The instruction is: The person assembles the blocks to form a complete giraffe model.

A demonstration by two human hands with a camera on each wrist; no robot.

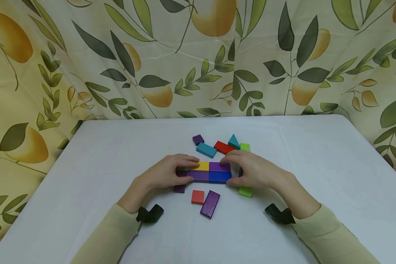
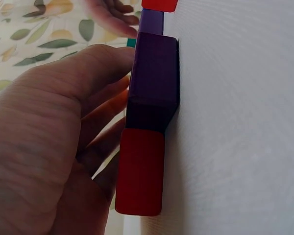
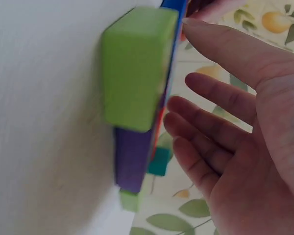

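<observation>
Four-sided flat layout of wooden blocks lies mid-table: a yellow block (image 1: 201, 166) and a violet block (image 1: 217, 167) behind, a purple block (image 1: 198, 176) and a blue block (image 1: 218, 177) in front. My left hand (image 1: 166, 172) touches its left end, thumb at the purple block, fingertips over the yellow one. At the right end my right hand (image 1: 257, 170) has its thumb by the blue block's corner and fingertips at the violet block. Its fingers look extended and apart in the right wrist view. Dark purple blocks (image 1: 179, 189) sit partly hidden beneath the left hand.
In front lie a red square block (image 1: 197, 197) and a long purple block (image 1: 210, 204). Green blocks (image 1: 245, 191) stand at the right. Behind are a teal block (image 1: 206, 150), a red block (image 1: 223, 147), a teal triangle (image 1: 233, 142) and a dark purple block (image 1: 198, 139).
</observation>
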